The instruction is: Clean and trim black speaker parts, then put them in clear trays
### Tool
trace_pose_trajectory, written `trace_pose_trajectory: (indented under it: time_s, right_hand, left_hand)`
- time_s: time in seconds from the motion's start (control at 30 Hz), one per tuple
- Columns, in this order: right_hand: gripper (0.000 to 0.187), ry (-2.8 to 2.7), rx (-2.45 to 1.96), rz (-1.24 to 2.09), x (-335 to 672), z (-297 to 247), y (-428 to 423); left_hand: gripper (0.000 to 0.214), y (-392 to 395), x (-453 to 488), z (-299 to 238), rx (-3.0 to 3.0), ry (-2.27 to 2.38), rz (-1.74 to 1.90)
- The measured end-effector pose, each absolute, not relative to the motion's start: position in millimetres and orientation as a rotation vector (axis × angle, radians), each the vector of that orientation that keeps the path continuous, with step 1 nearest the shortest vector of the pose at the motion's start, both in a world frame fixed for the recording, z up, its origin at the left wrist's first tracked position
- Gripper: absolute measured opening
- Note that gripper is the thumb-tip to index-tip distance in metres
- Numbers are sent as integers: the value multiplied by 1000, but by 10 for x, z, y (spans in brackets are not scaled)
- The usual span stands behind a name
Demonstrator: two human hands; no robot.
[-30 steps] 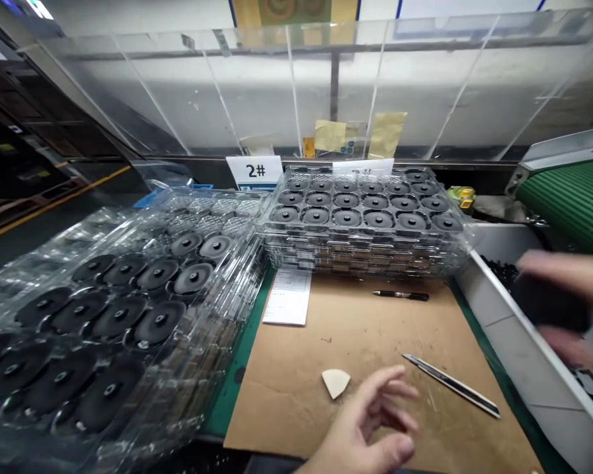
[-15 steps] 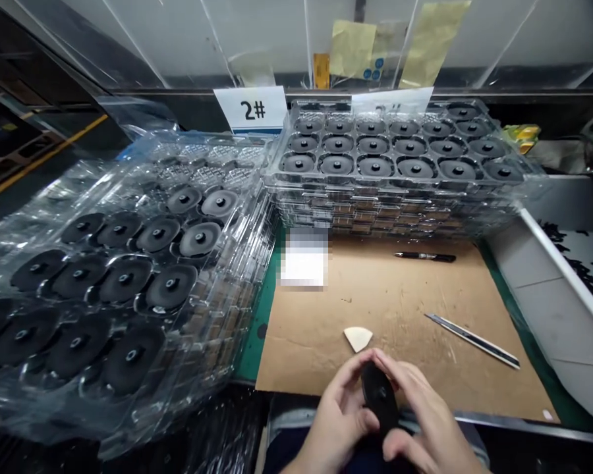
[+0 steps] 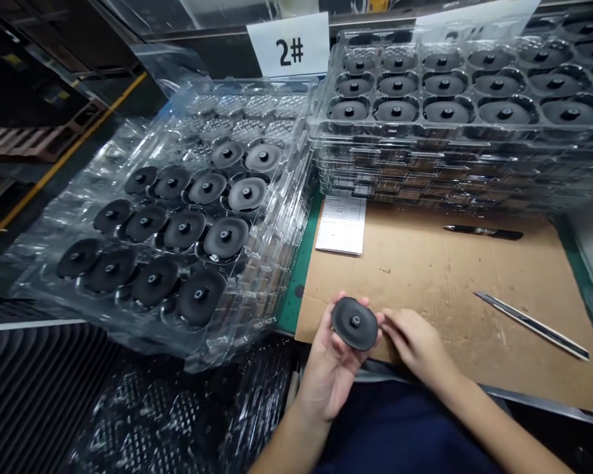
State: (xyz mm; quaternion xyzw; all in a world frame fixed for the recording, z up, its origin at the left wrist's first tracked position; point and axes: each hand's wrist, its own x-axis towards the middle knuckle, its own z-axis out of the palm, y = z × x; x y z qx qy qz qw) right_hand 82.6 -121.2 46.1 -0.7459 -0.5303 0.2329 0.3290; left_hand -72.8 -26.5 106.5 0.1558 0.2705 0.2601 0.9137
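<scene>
My left hand (image 3: 329,372) cups a black round disc (image 3: 354,323) with a raised central hub, holding it flat against the fingers and palm. My right hand (image 3: 415,345) rests just beside it over the cardboard sheet (image 3: 454,283), its fingertips at the disc's right edge. Left of my hands lies a clear plastic tray (image 3: 188,217) with several matching discs in its pockets. A taller stack of clear trays (image 3: 449,131) holding more discs stands behind the cardboard.
A utility knife (image 3: 531,326) and a black pen (image 3: 483,232) lie on the cardboard, with a printed paper sheet (image 3: 340,225) at its back edge. A green mat (image 3: 299,289) shows beside it. A "2#" sign (image 3: 288,46) stands behind the trays. Crumpled clear plastic (image 3: 178,408) lies below the tray.
The disc has turned from edge-up between both hands to lying flat on my left hand. My right hand has moved aside. The view has tilted down, and the cream triangular piece no longer shows.
</scene>
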Motion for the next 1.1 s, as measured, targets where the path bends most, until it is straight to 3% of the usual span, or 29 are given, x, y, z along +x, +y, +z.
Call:
trace_pose_trajectory:
  time_s: [0.17,0.33,0.47,0.6,0.73,0.9,1.0,1.1]
  right_hand:
    - [24,-1232,-1953,557,1015,1129,-1143]
    - [25,-1375,-1609,477,781,1662,-1034]
    - [20,-1471,-1569,564,760,1718,-1001]
    - [23,-1435,-1629,219,813,1681,-1083]
    - [25,-1472,-1535,345,820,1685,-1174]
    - [24,-1419,-1578,198,893,1708,-1159]
    - [27,-1495,-1491,319,927,1669,-1317]
    - [25,-1412,-1689,323,993,1658,-1442]
  left_hand:
    - [59,-270,-610,1127,377,579,490]
    - [61,-295,-470,1241,460,608,411]
    - [62,-322,-389,1328,504,601,435]
    - [58,-357,-309,1357,541,579,388]
    - [67,-372,-266,1374,549,572,378]
    - [58,-388,-207,1431,577,594,317]
    - [62,-356,-224,1462,574,579,307]
    - [70,-366,-223,1466,574,591,302]
